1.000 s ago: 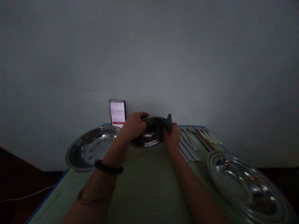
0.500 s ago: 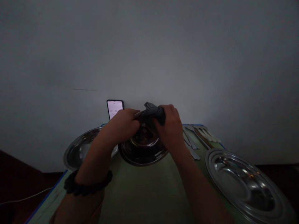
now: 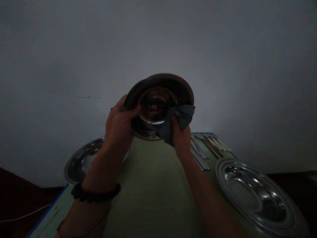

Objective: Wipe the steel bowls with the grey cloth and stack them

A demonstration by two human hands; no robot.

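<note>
We hold metal dish [image 3: 155, 97] up above green table [image 3: 148, 191], tilted toward us: left hand [image 3: 120, 122] grips left rim, thumb inside; right hand [image 3: 182, 138] closes fingers on grey cloth [image 3: 184, 114] against lower right. Wiping looks partway; can't tell whether left basin [image 3: 76, 165] or second dish [image 3: 247, 195] is done. Flat utensils [image 3: 200, 152] lie far right. Table blue-edged, against plain wall [image 3: 158, 39]; room dim.

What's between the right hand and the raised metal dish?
In the head view, a grey cloth lies between the right hand and the raised metal dish, covering part of its lower-right rim.
</note>
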